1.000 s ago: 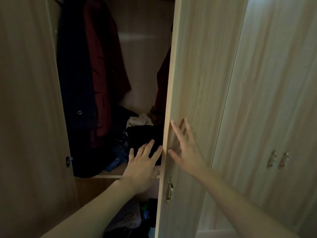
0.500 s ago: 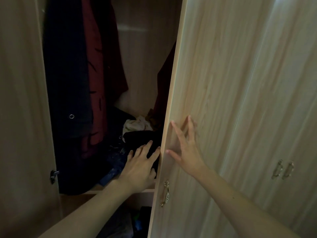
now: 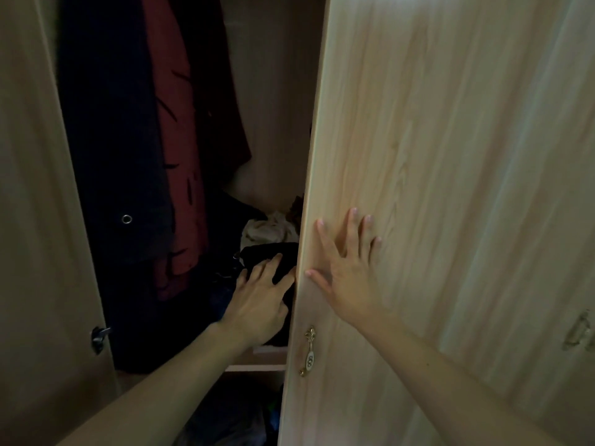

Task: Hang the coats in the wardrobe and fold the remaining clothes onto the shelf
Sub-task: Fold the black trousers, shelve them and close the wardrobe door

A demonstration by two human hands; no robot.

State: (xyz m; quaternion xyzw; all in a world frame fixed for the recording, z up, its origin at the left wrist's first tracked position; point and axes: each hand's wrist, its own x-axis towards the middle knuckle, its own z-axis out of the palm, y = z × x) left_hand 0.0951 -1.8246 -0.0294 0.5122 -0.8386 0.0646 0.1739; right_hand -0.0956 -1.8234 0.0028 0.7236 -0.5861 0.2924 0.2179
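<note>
Inside the dim wardrobe a dark navy coat [image 3: 109, 162] and a dark red coat [image 3: 175, 149] hang at the left. On the shelf [image 3: 257, 366] lies a heap of clothes: a black garment [image 3: 267, 252] in front and a pale crumpled one [image 3: 265, 230] behind. My left hand [image 3: 260, 300] reaches in and rests with straight fingers on the black garment. My right hand [image 3: 346, 268] lies flat, fingers spread, on the outer face of the right wardrobe door [image 3: 434, 188] near its edge.
The left wardrobe door [image 3: 35, 220] stands open, with a small latch [image 3: 98, 338] on its inner face. A brass handle [image 3: 309, 352] sits low on the right door. More dark clothes [image 3: 231, 416] lie below the shelf. Another handle [image 3: 579, 329] shows at far right.
My left hand has pushed deeper into the wardrobe onto the black garment. My right hand has slid a little along the door, whose edge now hides more of the interior.
</note>
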